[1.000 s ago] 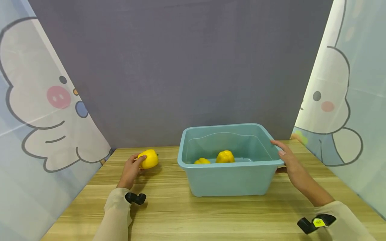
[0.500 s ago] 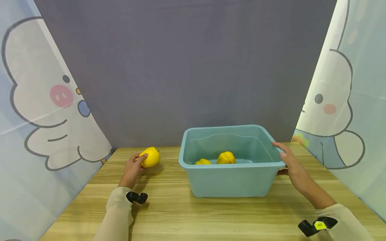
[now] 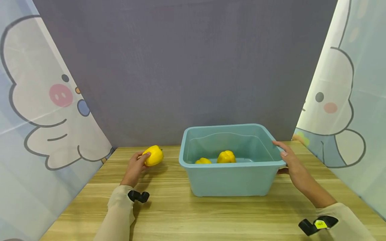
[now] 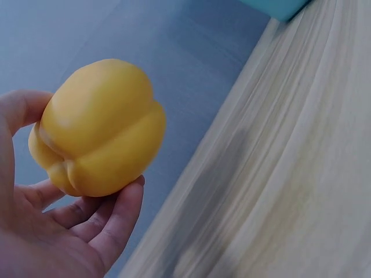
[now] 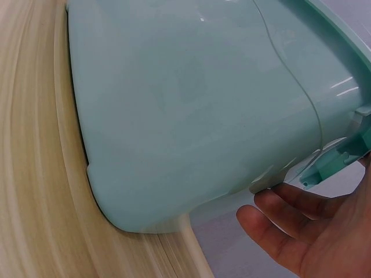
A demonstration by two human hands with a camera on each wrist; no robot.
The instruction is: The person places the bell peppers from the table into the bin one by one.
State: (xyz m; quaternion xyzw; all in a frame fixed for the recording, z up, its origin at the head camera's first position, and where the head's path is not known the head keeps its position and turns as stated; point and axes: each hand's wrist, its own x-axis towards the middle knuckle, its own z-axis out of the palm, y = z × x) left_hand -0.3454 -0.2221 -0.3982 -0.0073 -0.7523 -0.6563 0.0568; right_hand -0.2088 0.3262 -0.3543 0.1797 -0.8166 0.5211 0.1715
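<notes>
My left hand (image 3: 135, 168) holds a yellow bell pepper (image 3: 154, 155) between thumb and fingers, left of the bin. In the left wrist view the bell pepper (image 4: 101, 127) shows its lobed end, and its shadow falls on the wood. A light blue-green plastic bin (image 3: 230, 180) stands on the table with two more yellow bell peppers inside, one (image 3: 226, 156) near the middle and one (image 3: 203, 161) partly hidden by the front wall. My right hand (image 3: 297, 167) grips the bin's right rim. From the right wrist, its fingers (image 5: 278, 231) show curled below the rim, against the outer wall.
The wood-grain table (image 3: 169, 217) reaches back to a grey cloth (image 3: 181, 73) close behind the bin. Cartoon-printed curtains hang at the left (image 3: 39, 134) and right (image 3: 346, 100). Black wrist cameras (image 3: 138, 196) sit on both sleeves.
My left hand has lifted the bell pepper slightly and carried it a little to the right, toward the bin. The right hand keeps its grip on the rim, and the bin stays in place.
</notes>
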